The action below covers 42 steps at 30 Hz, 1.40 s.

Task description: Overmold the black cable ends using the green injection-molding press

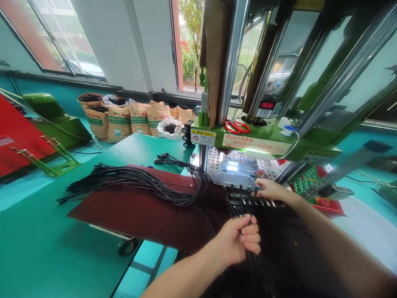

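Head view: black cables (249, 205) run from left hand (240, 240) toward right hand (269, 190).

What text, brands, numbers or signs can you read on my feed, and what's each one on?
"警告": yellow-topped label on the green press, with a warning triangle and red prohibition symbol; its smaller print is unreadable.
"TPE": green band of a brown sack; the rest is blurred.
Too small or blurred: the red handwritten note, the black-and-red label and the red cabinet's sticker.
No clear numbers.
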Motion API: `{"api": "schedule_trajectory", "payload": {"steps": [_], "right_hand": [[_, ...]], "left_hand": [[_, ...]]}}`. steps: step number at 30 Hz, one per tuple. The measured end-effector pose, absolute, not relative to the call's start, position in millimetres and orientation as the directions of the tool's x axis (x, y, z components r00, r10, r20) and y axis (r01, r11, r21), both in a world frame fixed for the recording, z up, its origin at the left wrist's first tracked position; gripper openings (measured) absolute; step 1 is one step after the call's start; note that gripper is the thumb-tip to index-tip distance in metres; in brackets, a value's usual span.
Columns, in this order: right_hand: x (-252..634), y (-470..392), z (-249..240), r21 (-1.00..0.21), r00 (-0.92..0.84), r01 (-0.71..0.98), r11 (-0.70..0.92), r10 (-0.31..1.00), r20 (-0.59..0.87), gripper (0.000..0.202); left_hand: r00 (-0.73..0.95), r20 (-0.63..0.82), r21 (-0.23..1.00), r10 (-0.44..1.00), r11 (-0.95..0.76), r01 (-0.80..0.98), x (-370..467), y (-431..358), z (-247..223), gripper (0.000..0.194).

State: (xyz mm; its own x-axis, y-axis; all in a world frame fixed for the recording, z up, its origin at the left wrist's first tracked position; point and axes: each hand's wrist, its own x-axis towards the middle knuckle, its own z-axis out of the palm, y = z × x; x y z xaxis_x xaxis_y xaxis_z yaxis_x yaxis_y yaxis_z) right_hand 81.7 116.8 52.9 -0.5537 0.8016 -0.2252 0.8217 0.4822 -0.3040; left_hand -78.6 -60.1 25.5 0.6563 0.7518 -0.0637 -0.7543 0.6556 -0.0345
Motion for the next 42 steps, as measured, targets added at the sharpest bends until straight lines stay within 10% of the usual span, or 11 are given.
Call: {"api": "schedule_trajectory", "payload": {"steps": [15,19,23,28,42], "right_hand": [[71,132,28,0.161,-0.660,0.725,0.670,0.742,-0.118,0.026],[79,125,25,0.187,-0.696,0.693,0.697,0.713,-0.079,0.020],[79,122,19,0.206,-0.710,0.683,0.701,0.703,-0.037,0.014],[78,122,20,0.206,-0.714,0.682,0.702,0.700,-0.020,0.015],[146,85,33,0.250,-0.682,0.695,0.674,0.728,-0.066,0.030]], "left_hand": [[0.517,-0.014,0.167,0.856,0.512,-0.843,-115,-87,60,0.013],[-0.048,0.062,0.278,0.997,-0.063,-0.959,-201,-57,102,0.014],[-0.588,0.053,0.495,0.807,-0.533,-0.686,-285,7,107,0.019],[-0.815,-0.270,0.830,0.512,-0.305,-0.467,-317,75,45,0.020],[-0.627,-0.456,0.885,0.632,0.249,-0.393,-322,88,8,0.019]]}}
